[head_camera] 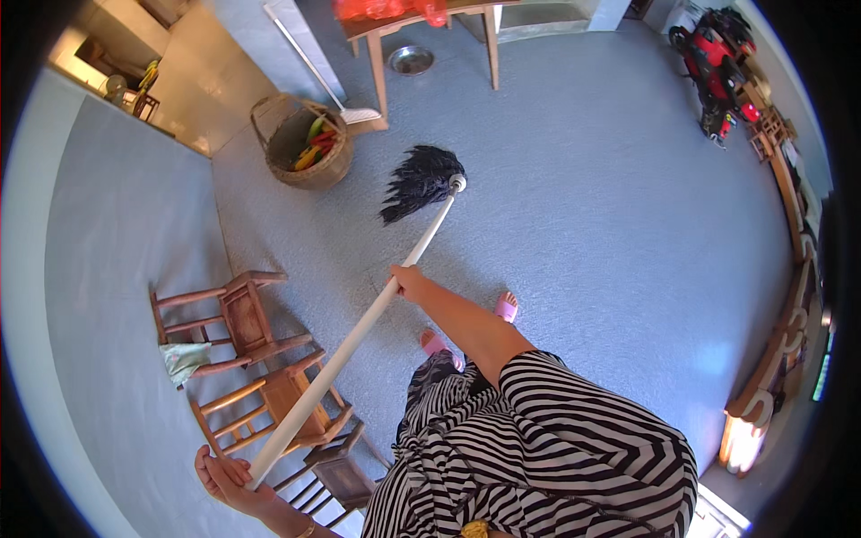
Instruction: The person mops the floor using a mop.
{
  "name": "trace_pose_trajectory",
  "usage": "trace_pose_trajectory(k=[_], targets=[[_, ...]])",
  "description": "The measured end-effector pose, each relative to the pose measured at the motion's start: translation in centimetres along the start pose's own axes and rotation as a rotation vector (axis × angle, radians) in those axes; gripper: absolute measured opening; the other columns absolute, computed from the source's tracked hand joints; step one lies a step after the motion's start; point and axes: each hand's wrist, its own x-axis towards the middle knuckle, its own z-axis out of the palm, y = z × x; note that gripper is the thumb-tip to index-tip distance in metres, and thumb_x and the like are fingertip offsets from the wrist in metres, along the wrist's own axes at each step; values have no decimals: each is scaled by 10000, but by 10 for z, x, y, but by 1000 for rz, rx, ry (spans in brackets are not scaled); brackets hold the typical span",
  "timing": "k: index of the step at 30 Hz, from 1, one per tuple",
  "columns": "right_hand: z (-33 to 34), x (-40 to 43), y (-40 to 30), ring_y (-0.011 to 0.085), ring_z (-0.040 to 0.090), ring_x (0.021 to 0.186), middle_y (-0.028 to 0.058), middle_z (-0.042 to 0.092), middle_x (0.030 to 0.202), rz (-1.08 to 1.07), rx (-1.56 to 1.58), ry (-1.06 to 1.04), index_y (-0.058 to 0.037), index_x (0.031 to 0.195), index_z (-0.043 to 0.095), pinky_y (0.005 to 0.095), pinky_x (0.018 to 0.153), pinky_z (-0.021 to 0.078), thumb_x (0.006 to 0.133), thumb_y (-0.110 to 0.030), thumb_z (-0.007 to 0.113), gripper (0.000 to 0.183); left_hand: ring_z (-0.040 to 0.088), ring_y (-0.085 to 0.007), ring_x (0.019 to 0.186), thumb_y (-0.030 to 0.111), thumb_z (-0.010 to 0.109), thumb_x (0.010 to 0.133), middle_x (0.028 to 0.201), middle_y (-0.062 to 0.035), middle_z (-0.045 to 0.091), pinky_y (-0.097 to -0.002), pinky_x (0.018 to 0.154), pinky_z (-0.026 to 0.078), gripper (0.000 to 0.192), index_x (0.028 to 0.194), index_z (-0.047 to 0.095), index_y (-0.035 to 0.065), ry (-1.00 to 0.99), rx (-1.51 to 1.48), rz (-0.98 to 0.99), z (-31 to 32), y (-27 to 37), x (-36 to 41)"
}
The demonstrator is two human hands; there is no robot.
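My right hand [407, 280] is wrapped around the white handle [350, 344] of a mop, partway along it. At the handle's upper end, my left hand [232, 476] holds it loosely, with the fingers partly extended. The mop's dark strands [425, 180] lie on the blue-grey floor [578, 195], fanned towards the left of the white mop-head joint [457, 183]. A woven basket [313, 173] holding colourful vegetables stands to the left of the mop head. My feet in pink slippers [506, 309] are below the mop head in the picture.
Several wooden chairs [249, 313] line the left wall, one with a pale green cloth [183, 363]. A broom [306, 57] leans by a wooden table [410, 23]; a metal basin [411, 60] lies beneath. A red motorcycle [713, 74] and wooden furniture [783, 191] stand along the right.
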Motion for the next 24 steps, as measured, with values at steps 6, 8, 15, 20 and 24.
trace_pose_trajectory(k=[6,8,15,20,24], targets=[[-54,-8,-55,215,516,525,128,476,644,-25,105,82,68,810,392,316,416,448,636,-61,513,248,216,-4,355,95,394,782,444,54,232,-135,350,222,187,916,449,-22,-101,-8,4,60,-3,8],[-77,-7,-76,213,517,522,128,477,646,-41,151,98,68,808,394,314,414,447,637,-61,512,245,213,-5,355,94,390,783,444,54,227,-136,345,218,192,925,446,-24,-151,-74,-26,90,-2,8],[-170,-12,-144,208,515,516,116,481,641,-74,321,194,47,753,411,309,444,465,634,-48,508,181,211,-8,353,78,377,788,443,48,234,-141,323,225,194,940,436,-27,-327,-162,-128,202,-6,-8],[-245,-15,-173,217,530,555,139,507,687,-138,464,334,57,783,429,320,481,476,627,-58,505,208,201,-5,329,59,372,787,411,43,261,-141,311,198,124,848,453,-13,-509,-273,-167,276,-12,-32],[-303,-29,-189,216,525,560,133,499,679,-172,555,373,62,795,418,324,481,469,626,-50,502,220,219,-11,334,66,368,788,414,46,254,-150,322,222,129,838,451,-18,-614,-270,-195,329,-14,-58]])
